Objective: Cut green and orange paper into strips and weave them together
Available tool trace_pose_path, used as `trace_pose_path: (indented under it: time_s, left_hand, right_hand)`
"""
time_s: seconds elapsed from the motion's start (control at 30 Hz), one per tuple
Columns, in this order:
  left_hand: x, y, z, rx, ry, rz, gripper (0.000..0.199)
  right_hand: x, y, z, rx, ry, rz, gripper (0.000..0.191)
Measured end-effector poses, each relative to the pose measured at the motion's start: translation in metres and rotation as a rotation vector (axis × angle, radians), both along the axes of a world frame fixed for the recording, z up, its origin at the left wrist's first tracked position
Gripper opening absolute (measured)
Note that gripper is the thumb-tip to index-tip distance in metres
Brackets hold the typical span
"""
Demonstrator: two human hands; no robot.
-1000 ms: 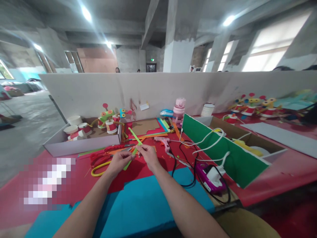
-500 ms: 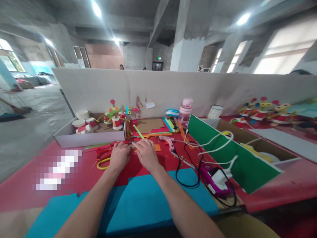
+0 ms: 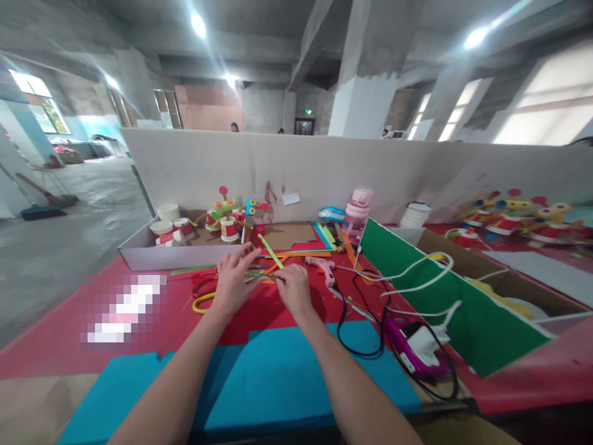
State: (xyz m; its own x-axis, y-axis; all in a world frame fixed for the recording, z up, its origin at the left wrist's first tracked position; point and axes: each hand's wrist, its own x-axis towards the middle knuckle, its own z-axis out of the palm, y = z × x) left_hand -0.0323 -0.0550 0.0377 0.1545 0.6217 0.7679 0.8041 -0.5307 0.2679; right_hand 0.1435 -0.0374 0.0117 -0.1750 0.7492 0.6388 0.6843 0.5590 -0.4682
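My left hand is raised over the red table cover, its fingers apart, beside the yellow-handled scissors. My right hand is closed, the fingers pinched round something thin and dark that I cannot make out. A light green strip slants up just behind my right hand. Orange paper strips lie behind the hands. To the right of my right hand rests a pink glue gun. Red-handled scissors are left of my left hand.
An open box at back left holds paper cups and cup figures. At right, a green panel stands before a divided box, near cables and a purple power strip. Blue sheets lie under my forearms.
The view has shifted, so the scene sits further right. My left hand has lifted and spread its fingers, and my hands are further apart. My right hand has closed into a pinch.
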Motion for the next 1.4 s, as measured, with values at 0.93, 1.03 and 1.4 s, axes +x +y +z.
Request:
trace_pose_path:
  time_s: [0.93, 1.03, 1.4]
  left_hand:
    - [-0.002, 0.015, -0.012, -0.646, -1.07, -0.401, 0.03]
    - [0.003, 0.012, -0.012, -0.624, -1.005, -0.385, 0.03]
    - [0.015, 0.01, -0.02, -0.464, -0.835, -0.434, 0.019]
  right_hand:
    - [-0.003, 0.007, -0.01, -0.373, 0.42, 0.296, 0.014]
    - [-0.003, -0.002, 0.0, -0.124, 0.317, 0.205, 0.027]
    - [-0.027, -0.017, 0.003, -0.249, 0.663, 0.37, 0.032]
